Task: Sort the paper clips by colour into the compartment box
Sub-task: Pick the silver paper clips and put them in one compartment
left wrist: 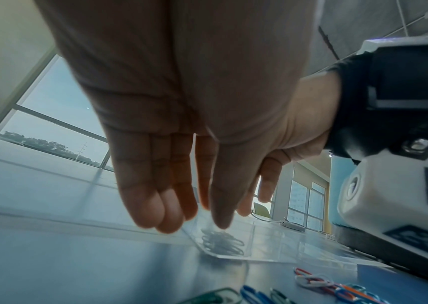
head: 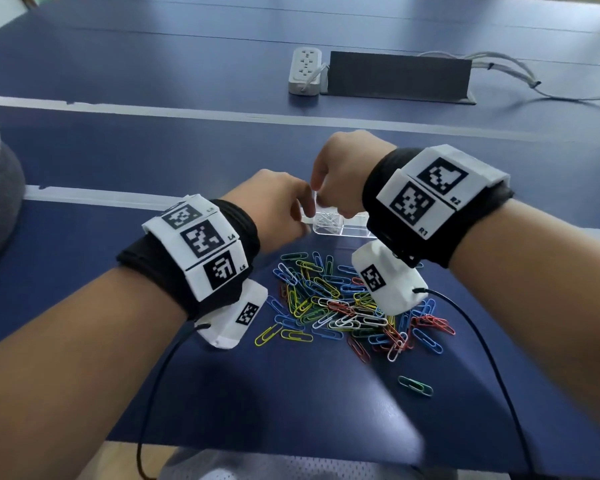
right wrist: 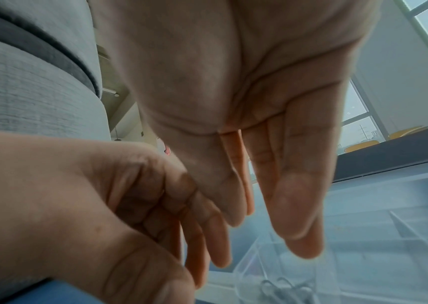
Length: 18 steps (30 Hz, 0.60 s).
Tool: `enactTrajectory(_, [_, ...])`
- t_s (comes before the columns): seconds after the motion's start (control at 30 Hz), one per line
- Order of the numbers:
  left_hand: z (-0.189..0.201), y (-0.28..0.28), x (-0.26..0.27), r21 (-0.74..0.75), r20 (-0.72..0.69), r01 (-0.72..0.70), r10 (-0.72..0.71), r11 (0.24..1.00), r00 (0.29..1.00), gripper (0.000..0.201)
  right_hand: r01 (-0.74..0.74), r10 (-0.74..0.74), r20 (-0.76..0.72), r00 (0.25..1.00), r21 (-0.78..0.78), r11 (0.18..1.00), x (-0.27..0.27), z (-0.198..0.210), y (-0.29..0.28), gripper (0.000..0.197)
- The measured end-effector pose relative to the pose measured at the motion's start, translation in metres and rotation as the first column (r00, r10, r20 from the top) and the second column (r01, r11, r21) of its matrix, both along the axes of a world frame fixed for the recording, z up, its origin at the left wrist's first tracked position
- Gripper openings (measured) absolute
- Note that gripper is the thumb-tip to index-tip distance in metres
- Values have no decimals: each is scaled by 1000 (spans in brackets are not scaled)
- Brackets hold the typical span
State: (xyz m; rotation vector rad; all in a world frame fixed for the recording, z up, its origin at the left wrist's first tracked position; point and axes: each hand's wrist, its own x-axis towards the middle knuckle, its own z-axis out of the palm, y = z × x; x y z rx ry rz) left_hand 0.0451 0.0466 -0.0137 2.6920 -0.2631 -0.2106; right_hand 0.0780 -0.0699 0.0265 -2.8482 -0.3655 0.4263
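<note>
Your clear box point(head: 354, 226) gleams like glossy plastic; the coloured clips point(head: 340, 306) look smooth-coated, on your matt blue tabletop point(head: 153, 147).

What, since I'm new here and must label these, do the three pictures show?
A person works with two bare hands; no machine. The head view looks down from a head-worn camera. The other two come from white camera boxes strapped under the wrists, looking along the fingers. On the blue table lies a pile of coloured paper clips; beyond it stands a clear divided tray with pale clips in one compartment. The left hand and right hand are over that tray, fingers fairly straight; I see no clip held.
</note>
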Motion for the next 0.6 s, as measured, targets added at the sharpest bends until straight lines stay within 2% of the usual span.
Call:
enactTrajectory(0.13, [1, 2, -5, 14, -8, 21, -21, 1000, 1000, 11, -43, 44, 17, 999, -27, 999, -4, 5, -8, 26])
enactTrajectory(0.27, [5, 8, -12, 65, -98, 95, -89, 993, 991, 1, -45, 44, -16, 999, -59, 997, -14, 8, -32, 21])
enactTrajectory(0.43, [5, 15, -19, 146, -200, 137, -106, 980, 974, 5, -116, 109, -43, 993, -213, 970, -24, -11, -49, 18])
enactTrajectory(0.6, [2, 13, -22, 188, -244, 163, -115, 968, 963, 13, -176, 167, -57, 984, -273, 946, -27, -28, -48, 23])
